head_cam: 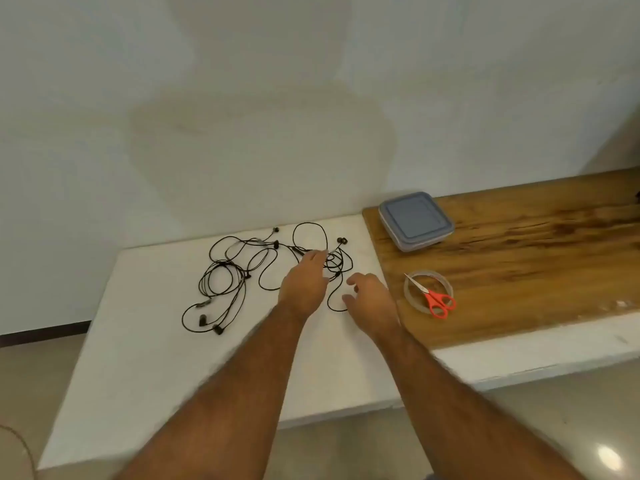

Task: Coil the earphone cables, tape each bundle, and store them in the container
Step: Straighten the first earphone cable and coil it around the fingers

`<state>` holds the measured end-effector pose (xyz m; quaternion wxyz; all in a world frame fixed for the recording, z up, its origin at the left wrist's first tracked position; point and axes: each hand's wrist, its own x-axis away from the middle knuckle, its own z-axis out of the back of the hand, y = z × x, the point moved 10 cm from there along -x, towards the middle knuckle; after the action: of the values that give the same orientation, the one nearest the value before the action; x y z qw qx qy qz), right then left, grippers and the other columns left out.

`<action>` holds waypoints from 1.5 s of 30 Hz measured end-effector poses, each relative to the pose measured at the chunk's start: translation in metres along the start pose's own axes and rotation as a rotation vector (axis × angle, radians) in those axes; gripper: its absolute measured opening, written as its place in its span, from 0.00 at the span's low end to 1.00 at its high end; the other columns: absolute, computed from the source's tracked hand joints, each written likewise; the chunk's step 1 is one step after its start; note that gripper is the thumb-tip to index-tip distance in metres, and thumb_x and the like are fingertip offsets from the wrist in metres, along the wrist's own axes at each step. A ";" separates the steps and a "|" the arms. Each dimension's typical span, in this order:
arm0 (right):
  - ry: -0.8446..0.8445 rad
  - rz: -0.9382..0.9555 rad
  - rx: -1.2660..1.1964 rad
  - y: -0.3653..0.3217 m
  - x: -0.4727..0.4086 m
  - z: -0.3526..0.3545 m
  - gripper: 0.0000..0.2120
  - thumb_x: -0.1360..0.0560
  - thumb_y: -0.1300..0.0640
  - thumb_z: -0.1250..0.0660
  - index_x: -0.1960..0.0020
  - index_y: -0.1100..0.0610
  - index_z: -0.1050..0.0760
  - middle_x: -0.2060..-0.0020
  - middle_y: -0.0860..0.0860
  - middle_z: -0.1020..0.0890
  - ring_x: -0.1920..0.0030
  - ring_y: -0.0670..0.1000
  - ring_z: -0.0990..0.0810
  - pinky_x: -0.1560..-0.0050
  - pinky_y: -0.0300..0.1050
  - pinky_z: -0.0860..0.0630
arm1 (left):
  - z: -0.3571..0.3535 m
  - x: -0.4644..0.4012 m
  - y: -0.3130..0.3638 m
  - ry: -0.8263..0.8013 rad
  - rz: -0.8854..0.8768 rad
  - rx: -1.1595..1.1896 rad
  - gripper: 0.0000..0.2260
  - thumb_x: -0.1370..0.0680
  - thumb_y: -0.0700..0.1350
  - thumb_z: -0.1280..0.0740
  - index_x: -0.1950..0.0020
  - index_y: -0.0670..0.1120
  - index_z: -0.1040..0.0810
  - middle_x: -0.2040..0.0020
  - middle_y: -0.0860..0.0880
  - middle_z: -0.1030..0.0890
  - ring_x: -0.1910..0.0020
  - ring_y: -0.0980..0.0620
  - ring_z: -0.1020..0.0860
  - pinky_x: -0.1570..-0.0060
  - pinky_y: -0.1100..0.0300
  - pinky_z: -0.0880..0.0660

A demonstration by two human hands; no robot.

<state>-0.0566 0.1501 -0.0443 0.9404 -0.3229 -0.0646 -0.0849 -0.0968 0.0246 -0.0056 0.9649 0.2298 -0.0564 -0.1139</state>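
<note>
The earphone cables [263, 271] lay in one loose black tangle on the white table [138, 358], well to the left of the lidded container [415, 221], nothing coiled or taped yet. The left hand [304, 284] reached over the tangle's end nearest the container, fingers extended onto the strands; whether they pinched a cable, I couldn't tell. The right hand [372, 299] hovered nearer me than the container, fingers loosely curled, holding nothing.

Risks as I judged them: several sets looked interlaced, so pulling one strand would likely drag the rest or tighten a knot. Earbuds could snag in loops. A hard tug might sweep cable off the table edge.

The tape roll [428, 289] sat in front of the container on the wooden board [536, 244], with red scissors [437, 301] resting across it; grabbing the tape carelessly would tip the scissors off. The container lid was still on, so storing one-handed would be awkward.
</note>
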 end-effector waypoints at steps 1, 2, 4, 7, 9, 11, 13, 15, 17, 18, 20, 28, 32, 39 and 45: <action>-0.001 -0.007 0.002 0.001 -0.002 -0.003 0.16 0.23 0.55 0.34 0.35 0.53 0.26 0.39 0.52 0.25 0.44 0.52 0.21 0.44 0.46 0.24 | -0.008 -0.005 0.000 -0.027 -0.003 -0.020 0.25 0.21 0.41 0.36 0.25 0.47 0.37 0.26 0.49 0.34 0.36 0.45 0.25 0.41 0.51 0.26; 0.010 -0.012 -0.003 0.003 -0.005 -0.003 0.16 0.23 0.55 0.34 0.35 0.53 0.26 0.39 0.52 0.25 0.44 0.53 0.21 0.44 0.47 0.24 | -0.014 -0.007 -0.001 -0.050 0.009 -0.031 0.26 0.21 0.40 0.36 0.24 0.47 0.38 0.27 0.48 0.34 0.37 0.44 0.25 0.42 0.51 0.25; 0.000 -0.011 0.013 0.005 -0.006 -0.009 0.17 0.23 0.55 0.34 0.35 0.54 0.26 0.39 0.52 0.24 0.44 0.53 0.21 0.44 0.47 0.24 | -0.029 -0.005 -0.006 -0.095 0.028 -0.059 0.24 0.22 0.39 0.37 0.26 0.46 0.36 0.32 0.46 0.29 0.39 0.44 0.25 0.44 0.51 0.25; 0.001 -0.012 0.013 0.008 -0.007 -0.013 0.18 0.24 0.55 0.33 0.35 0.54 0.26 0.39 0.53 0.24 0.45 0.53 0.21 0.44 0.47 0.24 | -0.036 0.001 -0.009 -0.052 0.009 -0.087 0.12 0.22 0.38 0.39 0.40 0.44 0.25 0.44 0.45 0.23 0.46 0.44 0.23 0.50 0.52 0.25; 0.007 -0.016 -0.018 0.006 -0.004 -0.011 0.18 0.24 0.56 0.32 0.35 0.54 0.26 0.39 0.53 0.23 0.44 0.53 0.21 0.43 0.46 0.24 | -0.028 0.007 -0.006 -0.029 0.005 -0.078 0.08 0.22 0.38 0.40 0.48 0.43 0.22 0.51 0.45 0.22 0.51 0.45 0.22 0.55 0.52 0.25; 0.020 -0.031 -0.066 0.005 0.000 -0.006 0.18 0.24 0.56 0.31 0.35 0.54 0.26 0.40 0.53 0.23 0.44 0.52 0.22 0.43 0.45 0.25 | -0.016 0.012 0.000 -0.005 0.003 -0.014 0.10 0.21 0.38 0.40 0.49 0.43 0.19 0.52 0.45 0.20 0.52 0.45 0.21 0.52 0.50 0.24; 0.031 -0.045 -0.107 0.001 0.005 0.001 0.18 0.24 0.56 0.31 0.35 0.54 0.26 0.42 0.53 0.22 0.44 0.52 0.22 0.43 0.44 0.26 | 0.008 0.015 0.004 0.065 0.020 0.068 0.11 0.21 0.39 0.39 0.45 0.44 0.17 0.48 0.46 0.18 0.49 0.47 0.20 0.49 0.53 0.24; 0.046 -0.058 -0.144 -0.005 0.011 0.012 0.19 0.24 0.56 0.30 0.35 0.54 0.26 0.43 0.53 0.21 0.45 0.51 0.22 0.45 0.44 0.25 | 0.032 0.015 0.007 0.126 0.030 0.119 0.11 0.21 0.39 0.38 0.43 0.43 0.17 0.47 0.46 0.17 0.48 0.48 0.20 0.47 0.56 0.24; 0.053 -0.061 -0.174 -0.013 0.015 0.024 0.20 0.25 0.56 0.30 0.34 0.54 0.27 0.44 0.53 0.21 0.45 0.51 0.22 0.45 0.46 0.23 | 0.056 0.015 0.015 0.179 0.021 0.170 0.11 0.22 0.38 0.37 0.45 0.42 0.17 0.48 0.46 0.16 0.47 0.49 0.20 0.46 0.59 0.26; 0.055 -0.055 -0.192 -0.019 0.017 0.030 0.22 0.25 0.55 0.29 0.33 0.54 0.28 0.44 0.54 0.21 0.46 0.51 0.22 0.44 0.48 0.23 | 0.069 0.017 0.020 0.206 0.018 0.205 0.10 0.22 0.38 0.37 0.46 0.42 0.17 0.48 0.47 0.16 0.47 0.50 0.20 0.46 0.62 0.27; 0.068 -0.026 -0.220 -0.032 0.022 0.045 0.25 0.26 0.54 0.27 0.31 0.54 0.30 0.44 0.54 0.21 0.45 0.51 0.22 0.44 0.48 0.23 | 0.094 0.022 0.031 0.255 0.008 0.280 0.10 0.23 0.37 0.36 0.47 0.43 0.16 0.50 0.48 0.15 0.50 0.53 0.19 0.48 0.65 0.28; 0.102 0.121 -0.249 -0.112 0.047 0.121 0.19 0.27 0.53 0.28 0.37 0.54 0.25 0.48 0.51 0.20 0.53 0.51 0.21 0.60 0.41 0.27 | 0.196 0.060 0.097 0.326 -0.106 0.442 0.08 0.24 0.38 0.34 0.49 0.44 0.16 0.60 0.52 0.17 0.64 0.57 0.20 0.58 0.70 0.24; 0.184 0.187 -0.246 -0.149 0.073 0.169 0.10 0.27 0.54 0.28 0.47 0.55 0.21 0.55 0.50 0.18 0.59 0.49 0.21 0.61 0.42 0.27 | 0.258 0.093 0.127 0.379 -0.159 0.586 0.06 0.25 0.37 0.33 0.51 0.44 0.17 0.63 0.52 0.18 0.66 0.54 0.18 0.58 0.57 0.19; 0.266 0.307 -0.193 -0.209 0.141 0.243 0.09 0.27 0.58 0.35 0.65 0.58 0.27 0.66 0.55 0.19 0.62 0.58 0.16 0.59 0.52 0.19 | 0.362 0.181 0.170 0.504 -0.279 0.522 0.04 0.24 0.40 0.32 0.53 0.44 0.18 0.63 0.50 0.17 0.72 0.59 0.20 0.70 0.62 0.22; 0.360 0.424 -0.228 -0.255 0.219 0.319 0.06 0.25 0.59 0.34 0.61 0.53 0.24 0.62 0.54 0.17 0.63 0.54 0.15 0.65 0.46 0.20 | 0.398 0.244 0.155 0.552 -0.195 0.419 0.04 0.23 0.43 0.32 0.56 0.44 0.18 0.64 0.50 0.17 0.71 0.56 0.22 0.69 0.60 0.21</action>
<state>0.0850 0.1228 0.3963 0.8911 -0.4124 0.1821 0.0508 0.1056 -0.0721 0.4321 0.8604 0.4490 0.2062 -0.1251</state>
